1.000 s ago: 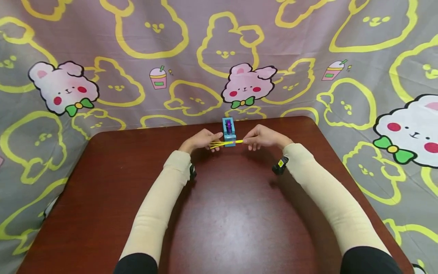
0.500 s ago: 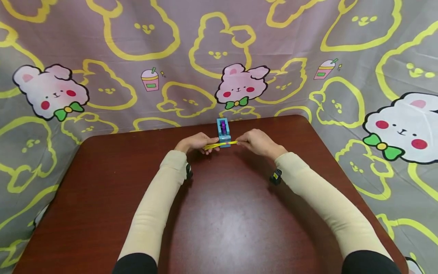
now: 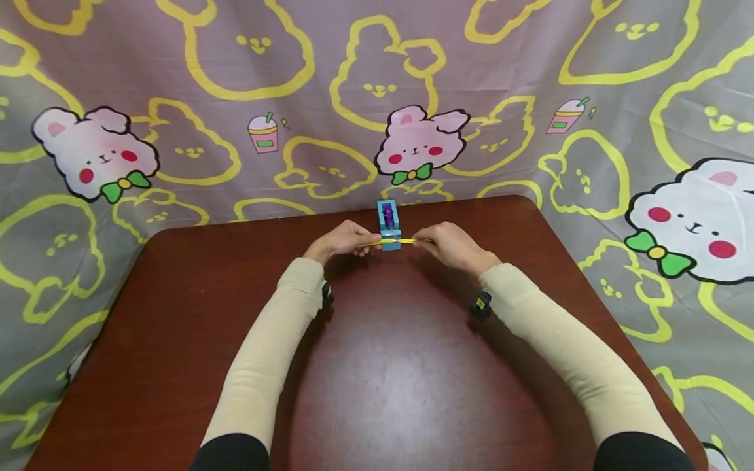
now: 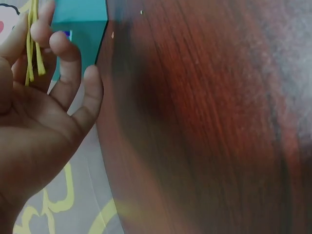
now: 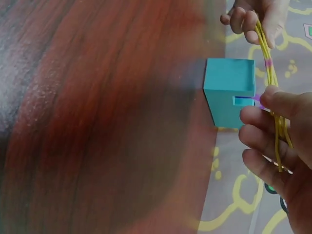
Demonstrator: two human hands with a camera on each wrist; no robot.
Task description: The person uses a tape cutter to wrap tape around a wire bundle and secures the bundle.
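Observation:
A bundle of thin yellow cords (image 3: 406, 241) is stretched between both hands, in front of the blue tape dispenser (image 3: 391, 246). My left hand (image 3: 346, 239) pinches one end between thumb and fingers, and the cord tips (image 4: 39, 63) hang over its palm in the left wrist view. The other end is pinched by my right hand (image 3: 450, 245), with loose tips beside the palm in the right wrist view. There, a small purple-pink band (image 5: 268, 63) shows around the bundle. A purple tape roll (image 3: 388, 216) sits in the dispenser.
The brown wooden table (image 3: 377, 366) reaches to a patterned cloth backdrop (image 3: 330, 85) directly behind the dispenser. Tiny specks (image 4: 142, 12) lie on the tabletop near the dispenser in the left wrist view.
The cord strands at the left hand were fanned out and now lie closer together. My right hand has turned slightly and both hands stay at the dispenser. The head view has shifted a little.

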